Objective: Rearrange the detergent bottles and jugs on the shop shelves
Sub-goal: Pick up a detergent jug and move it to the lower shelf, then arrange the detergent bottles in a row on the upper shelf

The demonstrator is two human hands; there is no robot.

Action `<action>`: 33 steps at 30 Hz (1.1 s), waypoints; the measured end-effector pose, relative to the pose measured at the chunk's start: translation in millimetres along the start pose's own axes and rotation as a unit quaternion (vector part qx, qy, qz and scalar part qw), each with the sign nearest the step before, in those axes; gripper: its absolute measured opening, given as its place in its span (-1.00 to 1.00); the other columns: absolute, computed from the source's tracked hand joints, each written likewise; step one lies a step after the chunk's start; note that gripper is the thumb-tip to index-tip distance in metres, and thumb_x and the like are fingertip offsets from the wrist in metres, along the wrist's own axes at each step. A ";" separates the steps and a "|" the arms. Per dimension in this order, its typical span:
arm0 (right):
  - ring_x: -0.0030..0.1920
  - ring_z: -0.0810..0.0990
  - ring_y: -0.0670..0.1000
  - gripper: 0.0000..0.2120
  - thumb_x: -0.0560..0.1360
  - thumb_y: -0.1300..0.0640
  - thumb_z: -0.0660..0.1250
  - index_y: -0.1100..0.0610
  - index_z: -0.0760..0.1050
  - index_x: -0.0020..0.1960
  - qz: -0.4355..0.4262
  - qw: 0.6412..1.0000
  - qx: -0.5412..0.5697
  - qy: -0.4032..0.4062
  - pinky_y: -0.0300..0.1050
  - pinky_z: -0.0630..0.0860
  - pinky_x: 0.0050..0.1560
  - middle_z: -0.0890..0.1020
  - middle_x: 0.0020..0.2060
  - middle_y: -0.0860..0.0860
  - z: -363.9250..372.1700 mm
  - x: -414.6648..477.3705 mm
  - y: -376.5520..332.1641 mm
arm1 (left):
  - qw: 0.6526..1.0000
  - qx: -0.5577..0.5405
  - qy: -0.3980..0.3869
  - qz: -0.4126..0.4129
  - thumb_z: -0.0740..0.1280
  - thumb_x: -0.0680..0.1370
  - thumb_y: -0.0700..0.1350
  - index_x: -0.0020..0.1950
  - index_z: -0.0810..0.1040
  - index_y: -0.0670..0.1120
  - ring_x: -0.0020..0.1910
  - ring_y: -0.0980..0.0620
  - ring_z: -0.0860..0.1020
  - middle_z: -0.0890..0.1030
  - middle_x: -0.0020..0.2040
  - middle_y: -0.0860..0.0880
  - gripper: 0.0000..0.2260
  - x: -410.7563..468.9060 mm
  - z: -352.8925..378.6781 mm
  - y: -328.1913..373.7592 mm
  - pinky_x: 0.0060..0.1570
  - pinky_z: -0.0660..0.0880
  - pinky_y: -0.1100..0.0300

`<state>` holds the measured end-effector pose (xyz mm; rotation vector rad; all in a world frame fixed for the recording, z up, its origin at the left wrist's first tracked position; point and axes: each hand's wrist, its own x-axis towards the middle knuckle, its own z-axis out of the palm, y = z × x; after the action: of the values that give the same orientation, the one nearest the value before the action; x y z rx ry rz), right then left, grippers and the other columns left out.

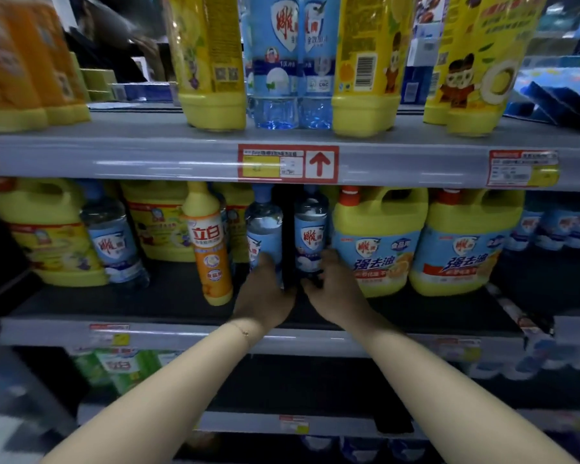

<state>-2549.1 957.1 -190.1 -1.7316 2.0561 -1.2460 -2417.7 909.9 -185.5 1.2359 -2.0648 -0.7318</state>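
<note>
On the middle shelf (pixel 114 304), left hand (pixel 265 296) grips the left clear bottle (pixel 264 229); right hand (pixel 332 289) grips the right clear bottle (pixel 310 229), both upright

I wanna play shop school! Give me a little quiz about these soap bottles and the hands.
1. True or false: the left hand is empty.
2. Which way does the red arrow on the shelf tag point? A up, B down, C left.
3. Fill in: the right hand grips a clear bottle just left of a ____ jug.
Key: 1 false, it grips another clear bottle; 2 A; 3 yellow.
</note>
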 end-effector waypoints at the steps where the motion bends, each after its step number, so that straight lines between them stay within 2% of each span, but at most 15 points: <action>1: 0.26 0.51 0.11 -0.45 0.45 0.19 0.40 0.24 0.29 0.37 0.032 0.999 0.011 0.009 -0.08 0.45 0.25 0.51 0.25 0.14 8.7 5.1 -1.9 | 0.999 -0.036 0.003 -0.024 0.40 0.49 -0.05 0.31 0.24 -0.07 0.22 -0.04 0.53 0.53 0.26 -0.05 -0.51 0.2 -3.4 -5.7 0.10 0.49 0.15; 5: 0.38 0.37 0.19 -0.22 0.43 0.19 0.41 0.28 0.05 0.49 0.149 0.985 0.072 0.056 0.07 0.36 0.37 0.37 0.38 0.23 35.8 28.5 -14.2 | 0.991 -0.097 0.004 -0.095 0.48 0.43 -0.10 0.36 0.17 -0.18 0.31 -0.07 0.47 0.45 0.35 -0.11 -0.35 8.3 -9.8 -14.4 0.20 0.44 0.16; 9: 0.42 0.30 0.24 -0.17 0.47 0.23 0.36 0.24 -0.11 0.54 0.206 0.964 0.094 0.137 0.09 0.31 0.40 0.27 0.43 0.26 49.7 49.0 -30.3 | 0.986 -0.143 0.045 -0.078 0.50 0.42 -0.23 0.23 0.24 -0.14 0.26 -0.02 0.47 0.46 0.19 -0.01 -0.46 16.2 -7.7 -8.7 0.11 0.39 0.26; 11: 0.41 0.31 0.25 -0.19 0.47 0.24 0.35 0.23 -0.09 0.54 0.219 0.954 0.116 0.168 0.10 0.33 0.38 0.27 0.44 0.26 51.9 58.9 -34.4 | 0.980 -0.177 0.068 -0.066 0.50 0.38 -0.31 0.17 0.21 -0.09 0.19 0.04 0.47 0.44 0.14 0.02 -0.44 19.7 -6.5 -6.7 0.08 0.38 0.29; 14: 0.32 0.42 0.26 -0.30 0.47 0.21 0.35 0.20 0.05 0.49 0.260 0.937 0.130 0.194 0.12 0.44 0.27 0.39 0.36 0.26 49.6 71.3 -37.2 | 0.977 -0.187 0.069 -0.076 0.46 0.43 -0.29 0.28 0.26 -0.16 0.12 0.11 0.44 0.46 0.15 0.00 -0.48 21.2 -7.0 -5.8 0.04 0.36 0.33; 17: 0.24 0.51 0.26 -0.40 0.49 0.15 0.35 0.22 0.16 0.42 0.284 0.936 0.090 0.189 0.10 0.50 0.14 0.48 0.28 0.26 43.6 73.1 -40.9 | 0.981 -0.163 0.070 -0.075 0.45 0.45 -0.27 0.27 0.33 -0.18 0.19 -0.01 0.51 0.53 0.21 -0.07 -0.54 22.0 -7.6 -10.3 0.03 0.40 0.29; 18: 0.22 0.52 0.26 -0.42 0.49 0.13 0.36 0.23 0.18 0.40 0.283 0.938 0.075 0.185 0.09 0.49 0.12 0.50 0.26 0.26 41.9 71.3 -41.5 | 0.982 -0.159 0.070 -0.072 0.46 0.45 -0.26 0.24 0.35 -0.18 0.15 -0.03 0.54 0.55 0.20 -0.09 -0.56 21.6 -8.6 -11.2 -0.01 0.42 0.31; 20: 0.20 0.53 0.26 -0.45 0.48 0.11 0.37 0.24 0.21 0.35 0.267 0.947 0.048 0.171 0.08 0.49 0.09 0.52 0.23 0.25 39.2 65.5 -40.2 | 0.984 -0.156 0.061 -0.068 0.46 0.44 -0.27 0.19 0.35 -0.15 -0.06 0.07 0.55 0.55 0.08 -0.05 -0.59 20.6 -12.7 -11.4 -0.22 0.42 0.45; 21: 0.19 0.54 0.26 -0.47 0.48 0.10 0.38 0.25 0.23 0.32 0.253 0.953 0.037 0.164 0.07 0.49 0.08 0.53 0.22 0.25 38.1 61.8 -38.7 | 0.984 -0.158 0.051 -0.070 0.47 0.43 -0.27 0.17 0.35 -0.14 -0.12 0.12 0.52 0.52 0.03 -0.01 -0.59 20.5 -14.5 -11.8 -0.28 0.42 0.45; 24: 0.17 0.55 0.25 -0.53 0.45 0.15 0.41 0.27 0.28 0.23 0.186 0.968 0.034 0.163 0.04 0.50 0.06 0.56 0.17 0.24 35.6 49.0 -32.3 | 0.985 -0.154 0.025 -0.067 0.53 0.36 -0.26 0.21 0.36 -0.17 0.05 0.02 0.55 0.56 0.10 -0.03 -0.49 20.2 -17.7 -15.6 -0.06 0.47 0.24; 26: 0.17 0.56 0.20 -0.56 0.44 0.20 0.43 0.27 0.30 0.20 0.139 0.976 0.065 0.156 -0.06 0.49 0.04 0.58 0.15 0.22 31.2 38.1 -27.6 | 0.986 -0.152 0.011 -0.064 0.56 0.31 -0.24 0.21 0.36 -0.14 0.11 -0.04 0.57 0.59 0.14 -0.06 -0.43 17.9 -19.4 -17.5 -0.01 0.49 0.17; 30: 0.15 0.58 0.00 -0.53 0.41 0.28 0.47 0.24 0.34 0.23 0.060 0.980 0.153 0.108 -0.28 0.44 0.01 0.60 0.07 0.02 17.7 9.1 -20.4 | 0.983 -0.181 0.003 -0.019 0.57 0.31 -0.25 0.19 0.33 -0.04 0.08 0.05 0.56 0.57 0.09 0.04 -0.42 -1.2 -25.6 -17.1 -0.03 0.44 0.26; 32: 0.17 0.57 -0.07 -0.49 0.41 0.29 0.47 0.23 0.34 0.28 0.011 0.983 0.158 0.094 -0.40 0.45 0.07 0.58 0.12 -0.02 13.5 -6.4 -16.1 | 0.981 -0.195 0.004 0.001 0.56 0.31 -0.25 0.22 0.35 0.02 0.09 0.09 0.55 0.57 0.11 0.09 -0.40 -12.6 -27.9 -18.2 -0.04 0.43 0.35; 33: 0.19 0.56 -0.07 -0.47 0.42 0.26 0.46 0.22 0.32 0.31 -0.007 0.985 0.153 0.085 -0.38 0.46 0.13 0.58 0.16 -0.01 12.2 -13.1 -13.3 | 0.980 -0.197 0.004 0.010 0.56 0.32 -0.26 0.20 0.35 0.08 0.09 0.13 0.54 0.56 0.10 0.14 -0.40 -17.0 -28.5 -18.7 -0.05 0.41 0.40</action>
<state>-2527.9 963.2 -193.5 -1.5502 1.8167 -1.6638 -2379.8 913.5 -184.1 0.9899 -1.8067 -1.0630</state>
